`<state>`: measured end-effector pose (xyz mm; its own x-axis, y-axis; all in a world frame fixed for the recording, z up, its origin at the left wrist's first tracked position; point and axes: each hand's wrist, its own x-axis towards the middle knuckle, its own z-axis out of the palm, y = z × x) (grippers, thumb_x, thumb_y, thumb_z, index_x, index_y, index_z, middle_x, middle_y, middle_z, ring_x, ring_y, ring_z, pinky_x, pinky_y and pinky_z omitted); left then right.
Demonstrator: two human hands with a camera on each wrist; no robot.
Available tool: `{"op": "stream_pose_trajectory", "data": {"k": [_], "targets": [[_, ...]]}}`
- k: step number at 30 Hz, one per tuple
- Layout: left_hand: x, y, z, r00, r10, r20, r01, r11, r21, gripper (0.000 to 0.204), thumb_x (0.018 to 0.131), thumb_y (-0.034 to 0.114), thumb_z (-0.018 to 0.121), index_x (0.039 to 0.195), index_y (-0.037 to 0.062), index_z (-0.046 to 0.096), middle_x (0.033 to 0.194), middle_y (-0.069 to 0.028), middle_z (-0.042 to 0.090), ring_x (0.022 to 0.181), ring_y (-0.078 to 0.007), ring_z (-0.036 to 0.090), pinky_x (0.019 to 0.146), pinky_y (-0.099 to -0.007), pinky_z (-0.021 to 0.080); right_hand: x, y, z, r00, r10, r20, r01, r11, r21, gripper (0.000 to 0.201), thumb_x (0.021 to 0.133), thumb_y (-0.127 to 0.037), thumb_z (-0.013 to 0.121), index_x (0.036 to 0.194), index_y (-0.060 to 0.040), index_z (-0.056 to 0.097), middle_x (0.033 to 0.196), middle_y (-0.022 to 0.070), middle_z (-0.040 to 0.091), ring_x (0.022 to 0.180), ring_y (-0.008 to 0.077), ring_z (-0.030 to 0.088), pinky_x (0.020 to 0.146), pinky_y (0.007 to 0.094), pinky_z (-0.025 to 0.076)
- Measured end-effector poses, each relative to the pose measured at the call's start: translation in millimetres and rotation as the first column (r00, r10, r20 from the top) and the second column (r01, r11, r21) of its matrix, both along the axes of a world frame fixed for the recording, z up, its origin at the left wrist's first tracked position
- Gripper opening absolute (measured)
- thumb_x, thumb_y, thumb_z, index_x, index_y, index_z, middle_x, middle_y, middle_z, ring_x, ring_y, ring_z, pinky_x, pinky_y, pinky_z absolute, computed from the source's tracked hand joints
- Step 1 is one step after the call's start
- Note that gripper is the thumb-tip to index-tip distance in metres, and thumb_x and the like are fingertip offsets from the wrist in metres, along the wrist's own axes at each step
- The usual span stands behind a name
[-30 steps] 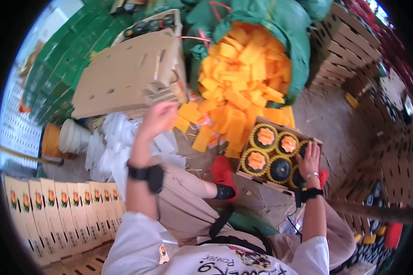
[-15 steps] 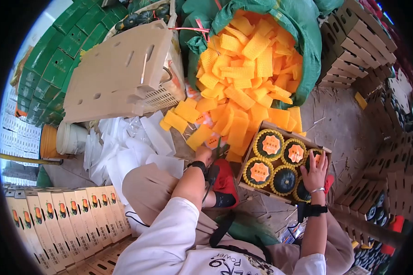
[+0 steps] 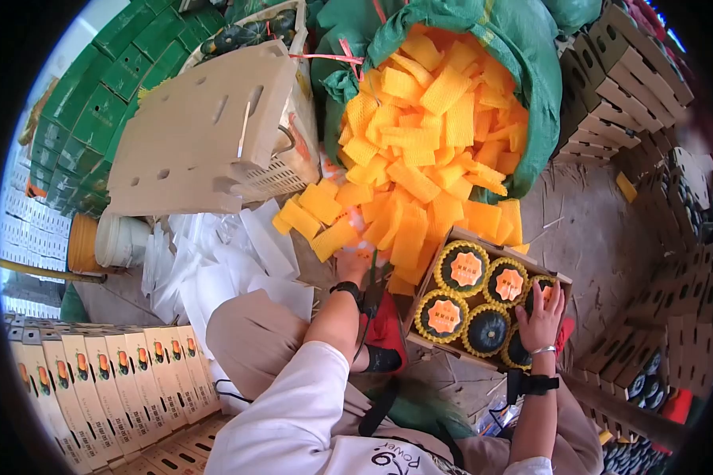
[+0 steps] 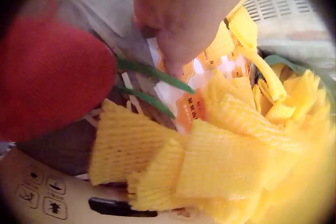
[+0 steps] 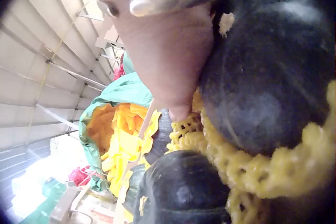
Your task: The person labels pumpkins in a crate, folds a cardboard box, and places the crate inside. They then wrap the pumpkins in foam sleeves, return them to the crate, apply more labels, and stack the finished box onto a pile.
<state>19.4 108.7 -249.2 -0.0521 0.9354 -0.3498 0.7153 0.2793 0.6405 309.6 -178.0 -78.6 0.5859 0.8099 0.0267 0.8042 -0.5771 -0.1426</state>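
A cardboard box (image 3: 449, 347) holds several dark green squashes (image 3: 486, 330) in yellow foam nets, some with orange labels (image 3: 444, 315) on top. My right hand (image 3: 540, 318) rests over the squashes at the box's right side, fingers spread across a labelled one. In the right wrist view, that hand (image 5: 168, 61) lies against a dark squash (image 5: 262, 71). My left hand (image 3: 352, 267) reaches down to the floor beside the red shoe (image 3: 387, 336). There, the left wrist view has its fingers at sheets of orange labels (image 4: 189, 109); its fingertips are largely hidden.
A green sack (image 3: 539, 119) spills yellow foam nets (image 3: 420, 134) across the floor ahead. White plastic sheets (image 3: 222, 257) lie left of them. Flat cardboard (image 3: 190, 134) covers a crate at the upper left. Printed cartons (image 3: 103, 372) stand at the lower left, and stacked boxes (image 3: 618, 71) at the right.
My left hand has come down from above the white sheets to the labels on the floor near the red shoe. The right hand has stayed on the squashes.
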Motion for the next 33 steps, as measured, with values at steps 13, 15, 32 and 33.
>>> {"op": "stream_pose_trajectory", "data": {"k": [13,15,32,33], "targets": [[14.7,9.2,-14.4,0.970,0.123,-0.212,-0.135,0.990,-0.043,0.073,0.064,0.039,0.073,0.110,-0.0062,0.040,0.111,-0.0300,0.050,0.101,-0.0416,0.054,0.084,-0.0433,0.046,-1.6,-0.8,5.2,0.999,-0.031,-0.039,0.032,0.999,0.034,0.062,0.074,-0.027,0.066,0.129,-0.0180,0.041,0.139,0.0245,0.020,0.126,0.0451,0.022,0.105,0.0470,0.024],[12.8,12.2,-14.1,0.986,0.108,-0.128,-0.119,0.989,-0.083,0.068,0.067,0.035,0.071,0.111,-0.0064,0.040,0.112,-0.0290,0.050,0.102,-0.0415,0.054,0.084,-0.0436,0.046,-2.1,-1.1,5.3,0.999,-0.033,-0.027,0.034,0.999,0.023,0.062,0.073,-0.027,0.066,0.129,-0.0175,0.041,0.139,0.0247,0.020,0.126,0.0452,0.022,0.105,0.0470,0.024],[16.1,75.1,-26.8,0.683,0.255,0.684,-0.307,0.951,-0.047,0.037,0.073,0.003,0.063,0.108,0.0014,0.053,0.096,-0.0109,0.060,0.078,-0.0204,0.061,0.061,-0.0294,0.050,-3.1,3.5,6.8,1.000,-0.021,-0.018,0.022,0.999,0.037,0.061,0.072,-0.026,0.067,0.127,-0.0159,0.042,0.138,0.0247,0.022,0.124,0.0455,0.024,0.103,0.0489,0.025],[17.8,75.2,-21.6,0.681,0.251,0.688,-0.319,0.947,-0.031,0.032,0.075,0.007,0.063,0.106,0.0020,0.056,0.094,-0.0107,0.060,0.075,-0.0199,0.061,0.059,-0.0266,0.049,-2.1,4.2,7.6,1.000,-0.020,-0.012,0.020,0.999,0.039,0.061,0.072,-0.025,0.066,0.127,-0.0158,0.042,0.138,0.0247,0.023,0.124,0.0456,0.024,0.103,0.0490,0.025]]}}
